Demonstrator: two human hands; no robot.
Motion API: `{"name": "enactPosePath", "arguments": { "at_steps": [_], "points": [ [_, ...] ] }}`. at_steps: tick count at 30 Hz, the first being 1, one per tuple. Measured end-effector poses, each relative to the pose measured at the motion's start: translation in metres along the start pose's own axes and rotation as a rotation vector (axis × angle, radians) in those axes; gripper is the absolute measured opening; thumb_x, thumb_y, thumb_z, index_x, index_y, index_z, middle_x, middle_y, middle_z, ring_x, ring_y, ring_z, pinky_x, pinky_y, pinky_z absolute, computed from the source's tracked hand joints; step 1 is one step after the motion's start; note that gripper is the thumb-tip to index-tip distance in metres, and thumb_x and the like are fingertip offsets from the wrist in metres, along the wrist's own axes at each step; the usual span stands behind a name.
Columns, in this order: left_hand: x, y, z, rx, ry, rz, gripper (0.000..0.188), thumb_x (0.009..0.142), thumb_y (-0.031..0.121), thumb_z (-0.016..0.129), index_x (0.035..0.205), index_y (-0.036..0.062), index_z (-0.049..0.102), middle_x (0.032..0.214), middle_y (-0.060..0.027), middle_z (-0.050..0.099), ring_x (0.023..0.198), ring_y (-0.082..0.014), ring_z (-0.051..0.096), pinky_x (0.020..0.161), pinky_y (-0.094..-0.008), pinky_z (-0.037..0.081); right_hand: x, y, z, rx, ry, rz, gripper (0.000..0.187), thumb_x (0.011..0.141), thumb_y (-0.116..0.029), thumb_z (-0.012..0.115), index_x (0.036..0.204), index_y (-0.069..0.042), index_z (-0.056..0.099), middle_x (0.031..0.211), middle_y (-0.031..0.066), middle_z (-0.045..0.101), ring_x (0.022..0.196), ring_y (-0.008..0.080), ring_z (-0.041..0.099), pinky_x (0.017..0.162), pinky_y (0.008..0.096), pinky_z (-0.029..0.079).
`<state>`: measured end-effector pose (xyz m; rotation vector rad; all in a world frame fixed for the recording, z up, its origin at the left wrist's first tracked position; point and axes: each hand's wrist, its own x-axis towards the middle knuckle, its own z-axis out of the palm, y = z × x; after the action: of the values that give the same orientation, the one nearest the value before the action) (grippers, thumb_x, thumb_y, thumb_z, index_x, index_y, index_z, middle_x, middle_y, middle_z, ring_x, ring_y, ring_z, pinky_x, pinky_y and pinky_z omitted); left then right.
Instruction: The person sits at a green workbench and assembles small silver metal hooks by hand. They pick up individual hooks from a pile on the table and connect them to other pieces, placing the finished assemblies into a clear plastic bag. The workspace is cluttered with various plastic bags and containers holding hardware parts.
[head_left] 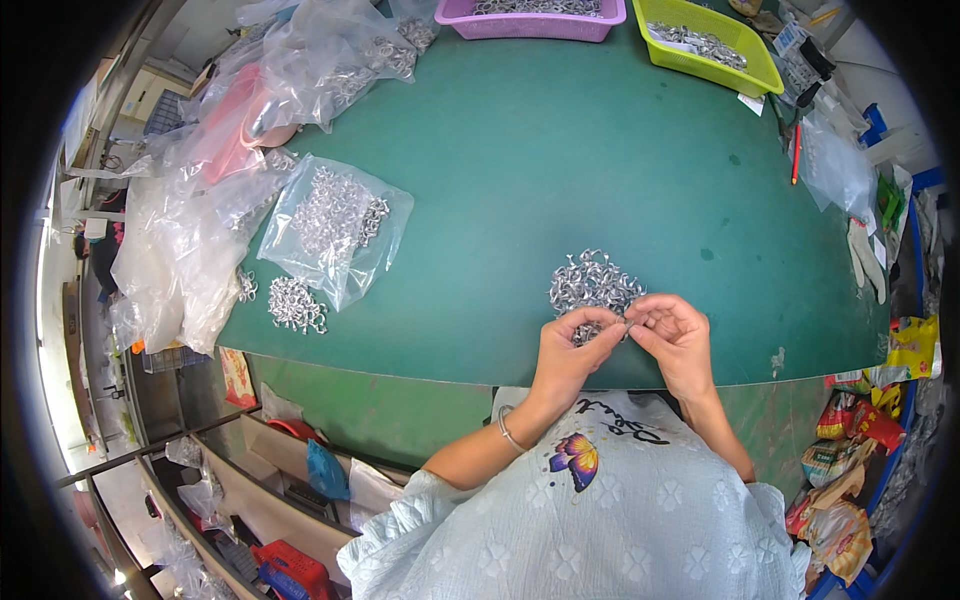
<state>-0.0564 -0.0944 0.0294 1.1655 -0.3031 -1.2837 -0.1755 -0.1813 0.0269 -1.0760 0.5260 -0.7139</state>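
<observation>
At the near edge of the green table, a loose pile of small silver metal clasps or links (592, 280) lies just beyond my hands. My left hand (578, 345) is closed in a pinch, its thumb and forefinger meeting those of the other hand. My right hand (674, 336) pinches from the other side, the remaining fingers curled. Between the fingertips is a small silver metal piece (627, 324), mostly hidden; its exact kind cannot be made out. Part of the pile is covered by my left hand.
Left on the green table (480, 180) lie a clear bag (335, 225) of metal pieces, a smaller pile (296, 305) and crumpled plastic bags (190, 240). A purple basket (530, 26) and a yellow-green basket (712, 48) stand at the back. A red pen (796, 153) lies right.
</observation>
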Motion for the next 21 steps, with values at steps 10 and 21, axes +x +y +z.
{"name": "enactPosePath", "arguments": {
  "at_steps": [10,21],
  "points": [
    [0.002,-0.001,-0.015,-0.400,-0.209,-0.306,0.014,0.086,0.018,0.054,0.083,0.0036,0.053,0.066,0.0000,0.047,0.050,-0.0043,0.038,0.040,-0.0160,0.024,0.010,0.005,-0.028,-0.174,0.288,0.151,0.012,0.084,-0.003,0.053,0.094,0.001,0.059,0.084,0.0060,0.061,0.073,0.0087,0.053,0.067,0.0212,0.042],
    [-0.001,0.000,-0.012,-0.199,-0.151,-0.138,0.014,0.087,0.015,0.052,0.089,0.0007,0.055,0.076,-0.0043,0.054,0.050,-0.0054,0.039,0.041,-0.0168,0.026,0.022,0.011,-0.026,-1.304,0.065,-0.264,0.026,0.065,-0.001,0.066,0.090,-0.005,0.060,0.091,0.0086,0.055,0.085,0.0254,0.049,0.074,0.0332,0.038]
  ]
}}
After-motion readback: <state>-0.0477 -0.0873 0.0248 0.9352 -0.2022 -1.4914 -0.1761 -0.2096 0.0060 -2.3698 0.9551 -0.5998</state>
